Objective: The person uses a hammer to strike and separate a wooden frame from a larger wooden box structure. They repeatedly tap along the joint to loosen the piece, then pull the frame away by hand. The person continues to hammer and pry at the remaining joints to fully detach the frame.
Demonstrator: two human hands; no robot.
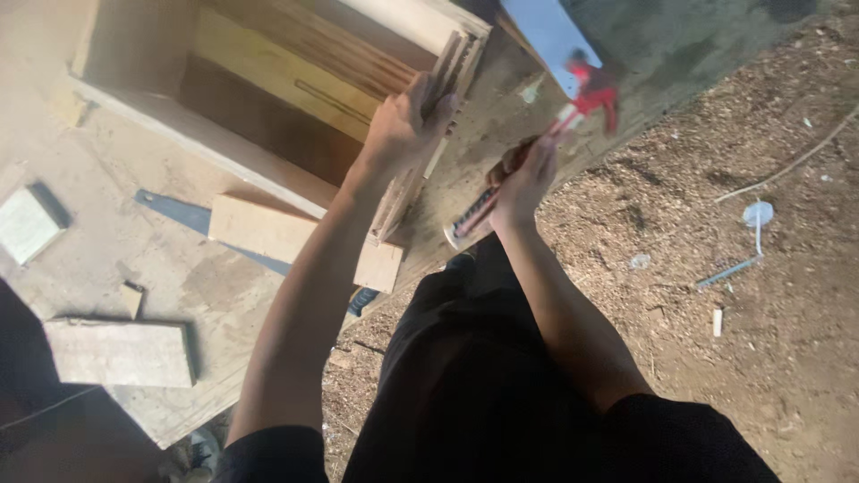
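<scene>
My left hand [407, 121] is clasped around the top edge of a stack of thin wooden boards [461, 55] that stand on edge on the workbench [161, 268]. The boards lean against an open wooden box [268, 85]. My right hand [523, 179] grips the middle of a long tool [471, 217] with a striped handle. Its red head [594, 89] is blurred and points up and to the right, just right of the boards.
A wood offcut [264, 228] lies on a flat blue-grey blade [174, 210] on the bench. Another block [116, 353] and a small pale square [27, 225] lie to the left. Sawdust-strewn ground [716, 358] with a white scrap [757, 213] lies to the right.
</scene>
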